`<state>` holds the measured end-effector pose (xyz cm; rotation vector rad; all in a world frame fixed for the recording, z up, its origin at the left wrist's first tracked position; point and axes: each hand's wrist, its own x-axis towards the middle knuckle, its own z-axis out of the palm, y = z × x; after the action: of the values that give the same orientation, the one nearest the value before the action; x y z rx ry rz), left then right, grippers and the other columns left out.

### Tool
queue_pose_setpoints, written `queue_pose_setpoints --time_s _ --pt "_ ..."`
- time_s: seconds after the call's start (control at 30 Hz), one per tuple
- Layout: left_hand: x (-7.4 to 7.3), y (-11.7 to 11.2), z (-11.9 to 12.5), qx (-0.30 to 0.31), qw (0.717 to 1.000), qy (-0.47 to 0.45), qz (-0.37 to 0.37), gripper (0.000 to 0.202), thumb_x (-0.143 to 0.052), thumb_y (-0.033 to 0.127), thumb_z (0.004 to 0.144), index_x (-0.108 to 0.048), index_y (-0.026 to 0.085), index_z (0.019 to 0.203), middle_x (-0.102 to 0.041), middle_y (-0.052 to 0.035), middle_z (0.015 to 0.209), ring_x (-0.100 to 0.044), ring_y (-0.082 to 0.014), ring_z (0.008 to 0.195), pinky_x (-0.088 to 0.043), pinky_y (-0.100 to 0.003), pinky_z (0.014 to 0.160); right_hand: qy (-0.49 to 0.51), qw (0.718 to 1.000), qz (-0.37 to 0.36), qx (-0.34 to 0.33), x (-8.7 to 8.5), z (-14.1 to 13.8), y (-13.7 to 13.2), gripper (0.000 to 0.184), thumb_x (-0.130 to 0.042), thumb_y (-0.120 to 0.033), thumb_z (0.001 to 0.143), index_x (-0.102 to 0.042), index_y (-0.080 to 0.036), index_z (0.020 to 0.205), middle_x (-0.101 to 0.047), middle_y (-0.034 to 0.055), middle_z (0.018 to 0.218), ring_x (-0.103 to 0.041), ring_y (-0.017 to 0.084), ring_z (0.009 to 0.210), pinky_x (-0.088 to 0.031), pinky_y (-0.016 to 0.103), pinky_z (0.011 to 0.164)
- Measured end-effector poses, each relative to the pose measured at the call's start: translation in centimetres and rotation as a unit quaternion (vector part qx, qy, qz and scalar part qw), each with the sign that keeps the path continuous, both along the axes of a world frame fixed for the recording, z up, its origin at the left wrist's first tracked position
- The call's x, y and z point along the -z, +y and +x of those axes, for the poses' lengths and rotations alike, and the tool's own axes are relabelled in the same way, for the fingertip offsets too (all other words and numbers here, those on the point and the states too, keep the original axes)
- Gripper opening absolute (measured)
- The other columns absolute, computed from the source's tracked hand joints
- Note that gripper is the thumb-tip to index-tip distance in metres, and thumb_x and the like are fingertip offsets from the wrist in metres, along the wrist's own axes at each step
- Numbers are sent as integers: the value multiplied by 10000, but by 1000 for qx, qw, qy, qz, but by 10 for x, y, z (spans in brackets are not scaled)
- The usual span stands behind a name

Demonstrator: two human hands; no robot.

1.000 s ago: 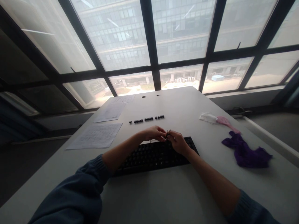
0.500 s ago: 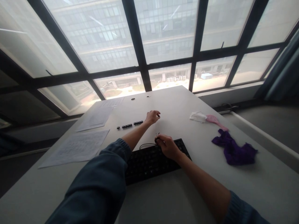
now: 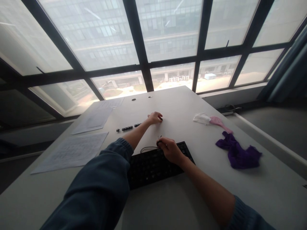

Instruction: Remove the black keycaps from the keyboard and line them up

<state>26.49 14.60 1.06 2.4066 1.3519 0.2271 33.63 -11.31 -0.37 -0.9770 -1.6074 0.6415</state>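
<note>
My left hand (image 3: 155, 118) reaches past the keyboard, its fingers pinched on a small black keycap (image 3: 161, 119) low over the white table. To its left runs a row of loose black keycaps (image 3: 127, 128), partly hidden behind my left forearm. My right hand (image 3: 170, 150) is closed around what looks like a keycap puller (image 3: 158, 141), a small dark piece with thin wire prongs pointing up. That hand hovers over the top edge of the black keyboard (image 3: 153, 172). A thin black cable (image 3: 146, 148) curves behind the keyboard.
Printed paper sheets (image 3: 72, 150) lie at the left of the table (image 3: 172, 105). On the right are a white crumpled tissue or cloth (image 3: 201, 118), a pink brush (image 3: 217, 121) and a purple cloth (image 3: 240, 153). Large windows stand beyond the far edge.
My left hand has lowered slightly, bringing the keycap closer to the tabletop. The right hand keeps its place above the keyboard. The whole view has shifted a little.
</note>
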Motion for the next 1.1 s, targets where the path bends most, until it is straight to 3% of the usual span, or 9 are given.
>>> queue_pose_setpoints --time_s 0.17,0.33,0.53,0.8,0.93,1.1 --pt "-11 -10 -9 -1 1000 -21 14 492 -801 326 663 -713 229 1138 -748 -46 1046 -642 -264 1047 -394 -407 1007 53 998 -9 41 4 -1 3 190 -465 -262 948 -589 -199 820 -621 25 740 -579 162 691 -447 268 681" --pt "-32 -33 -30 -9 997 -48 58 400 -712 367 784 -697 234 1161 -728 -40 1118 -614 -251 1082 -402 -387 1010 161 957 -12 239 5 12 12 249 -425 -334 972 -558 -201 809 -597 29 691 -528 163 619 -428 269 593" --pt "-43 -94 -67 11 995 -63 71 280 -624 295 843 -726 217 1091 -741 -39 1066 -641 -223 959 -453 -349 940 43 991 -27 125 5 21 14 227 -471 -298 942 -560 -202 757 -580 6 647 -525 157 605 -406 267 599" --pt "-19 -194 -111 94 993 -76 -4 308 -573 320 848 -736 225 1092 -748 -58 1020 -662 -221 898 -490 -317 886 -61 994 -36 83 5 16 9 253 -460 -289 947 -539 -203 722 -567 -10 637 -518 151 608 -377 263 605" --pt "-14 -214 -109 114 988 -100 -11 289 -567 287 839 -743 228 1061 -740 -62 1032 -658 -224 931 -499 -293 866 -78 994 -28 71 3 16 6 255 -460 -307 949 -547 -202 734 -560 -13 630 -503 149 597 -367 261 592" --pt "-14 -216 -94 113 986 -123 4 310 -522 178 820 -747 203 1032 -741 -63 1036 -658 -216 961 -496 -291 888 -91 993 -24 67 3 17 7 256 -461 -306 948 -563 -195 742 -576 -9 640 -504 149 609 -369 262 602"
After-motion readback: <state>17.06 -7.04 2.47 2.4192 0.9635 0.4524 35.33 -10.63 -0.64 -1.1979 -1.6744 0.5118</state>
